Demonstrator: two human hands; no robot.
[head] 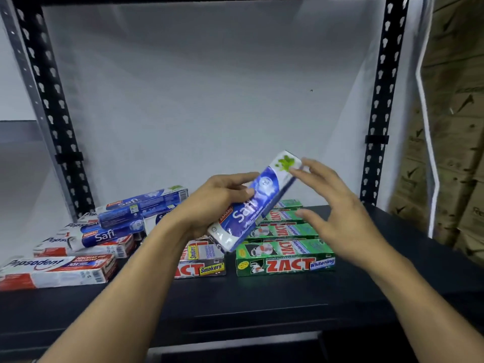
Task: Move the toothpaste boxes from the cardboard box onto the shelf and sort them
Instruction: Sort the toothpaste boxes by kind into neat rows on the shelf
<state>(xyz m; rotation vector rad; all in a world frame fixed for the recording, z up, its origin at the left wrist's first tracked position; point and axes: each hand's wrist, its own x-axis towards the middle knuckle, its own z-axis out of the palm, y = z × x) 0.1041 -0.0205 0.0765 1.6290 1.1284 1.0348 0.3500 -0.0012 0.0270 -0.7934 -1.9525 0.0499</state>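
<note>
Shelf (262, 297) front edge first, bare in front of green ZACT Whitening stack (285, 258). Just left of stack: ZACT Smokers box (201, 262); farther left, Pepsodent boxes (57, 269). Above stack, tilted in air, touching nothing below: Safi box (258, 203). Hold with left hand (222, 203) wrapped round lower half, thumb on printed face. With right hand (340, 218) spread and clasping nothing, fingertips (298, 171) at upper end (contact: cannot tell), steady that end and level box. Swing well left of stack, slightly behind, to Safi pile (141, 205). Lay flat, label forward, parallel to pile. Avoid clipping stack's top box. Source cardboard box: not in view.
</note>
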